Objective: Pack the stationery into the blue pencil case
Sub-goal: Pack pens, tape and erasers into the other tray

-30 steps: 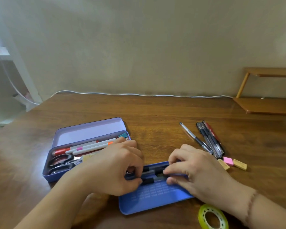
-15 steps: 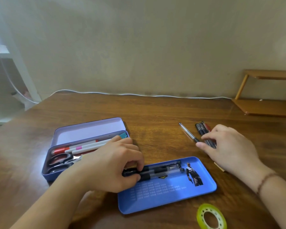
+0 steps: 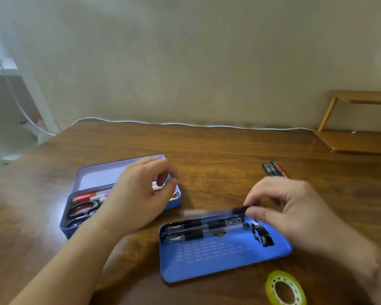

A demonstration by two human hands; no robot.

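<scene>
Our right hand (image 3: 295, 212) pinches a blurred pen (image 3: 213, 211) by its dark end between thumb and fingertips, holding it level just over the far edge of the blue tray (image 3: 224, 258), where three pens (image 3: 202, 230) already lie side by side. Our left hand (image 3: 139, 194) hovers over the open case (image 3: 97, 179), fingers loosely curled and holding nothing; markers (image 3: 92, 195) and scissors (image 3: 81, 211) sit inside. More pens (image 3: 273, 168) lie on the table (image 3: 218, 155), with tape (image 3: 285, 288) near us.
</scene>
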